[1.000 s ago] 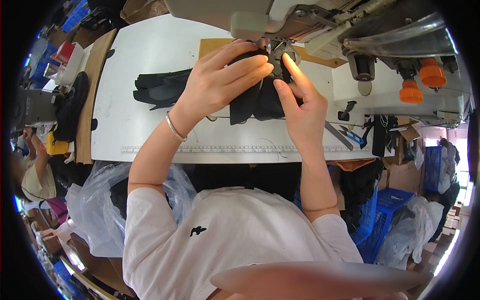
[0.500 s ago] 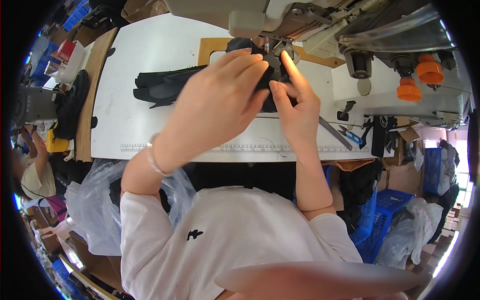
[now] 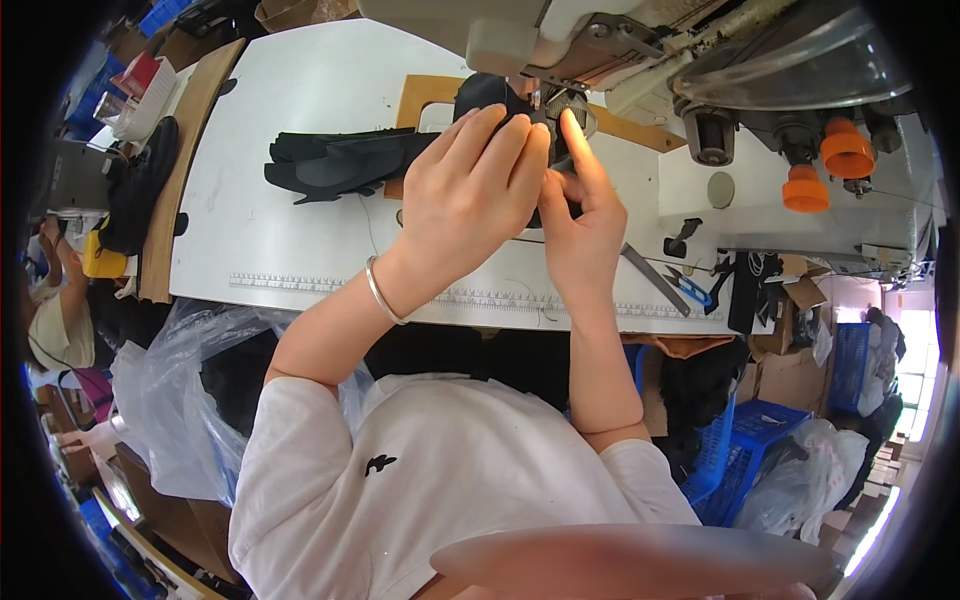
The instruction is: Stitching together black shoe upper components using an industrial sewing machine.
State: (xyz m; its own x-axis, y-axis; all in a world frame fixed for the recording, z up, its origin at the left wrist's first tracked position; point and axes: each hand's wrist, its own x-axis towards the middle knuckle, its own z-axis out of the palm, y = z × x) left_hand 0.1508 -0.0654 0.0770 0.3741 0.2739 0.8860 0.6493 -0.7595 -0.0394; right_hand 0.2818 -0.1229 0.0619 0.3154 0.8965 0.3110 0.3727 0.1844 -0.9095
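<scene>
Lays the left hand [image 3: 470, 195] over the black fabric piece [image 3: 484, 93] just under the head of the sewing machine [image 3: 500, 42], with fingers bent, set close side by side and tips turned toward the cloth. Hides the left thumb behind the hand (so impossible to tell whether pinching or only pressing). Shows some of the cloth above the left knuckles, covering much of the rest.

Holds the right hand [image 3: 586, 228] just beside, with index finger stretched up toward the machine's ribbed metal part [image 3: 570, 101], its tip brightly lit, and with thumb upright near the left fingertips. Leaves a gap between right index and thumb, with the other fingers curled in; impossible to tell about any grip on cloth there.

Slants the left forearm [image 3: 325, 335] up and inward across the ruler [image 3: 290, 284], with a pale bracelet [image 3: 381, 291] at the wrist. Stands the right forearm [image 3: 604, 370] nearly straight. Near the left hand, on the white table [image 3: 285, 90]: folded black fabric [image 3: 335, 165]. To the right of the right hand: blue-handled snips [image 3: 691, 290].
</scene>
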